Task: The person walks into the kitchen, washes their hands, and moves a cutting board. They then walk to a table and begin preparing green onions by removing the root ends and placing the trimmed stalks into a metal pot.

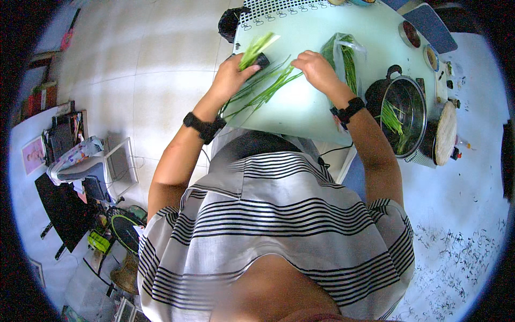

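My left hand [233, 76] is closed around a bunch of green stalks [254, 51], likely chives, whose pale ends stick up past the thumb. Just beside that thumb is a small black object [262, 60], too unclear to name. Loose long green leaves [265, 94] spread over the pale tabletop [305, 112] between my two hands. With its fingertips my right hand [318, 72] pinches the ends of a few of these leaves. To the right of it lies a clear plastic bag [360, 51] with more long green stalks [348, 68] in it.
A metal pot [422, 120] holding cut green pieces [391, 117] stands at the right, beside a dark pan [376, 94] and a round pale board [445, 135]. Bowls [409, 34] line the far right edge. A black bag [230, 25] hangs at the table's far left corner.
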Demonstrator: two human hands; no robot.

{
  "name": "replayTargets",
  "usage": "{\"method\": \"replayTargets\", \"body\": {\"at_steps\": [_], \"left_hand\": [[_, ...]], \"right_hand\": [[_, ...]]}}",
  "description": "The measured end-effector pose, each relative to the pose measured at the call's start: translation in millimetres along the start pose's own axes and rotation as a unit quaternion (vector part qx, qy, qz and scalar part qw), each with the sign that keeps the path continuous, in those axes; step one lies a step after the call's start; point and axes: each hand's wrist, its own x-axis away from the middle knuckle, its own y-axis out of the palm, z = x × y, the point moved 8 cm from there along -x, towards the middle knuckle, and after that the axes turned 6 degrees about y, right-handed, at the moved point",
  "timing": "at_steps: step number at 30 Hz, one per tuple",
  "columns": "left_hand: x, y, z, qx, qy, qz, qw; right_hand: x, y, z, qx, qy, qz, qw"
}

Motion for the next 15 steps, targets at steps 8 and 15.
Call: {"method": "replayTargets", "body": {"at_steps": [8,15], "left_hand": [[-22.5,26.8,8.3,-0.032,-0.077,-0.092,0.992],[1.9,-10.0,-24.7,-0.114,-0.141,-0.088,0.979]], "right_hand": [[-23.8,-43.1,-11.1,-0.170,0.069,0.112,0.977],[2.6,8.9,52.0,-0.104,0.210,0.027,0.972]]}}
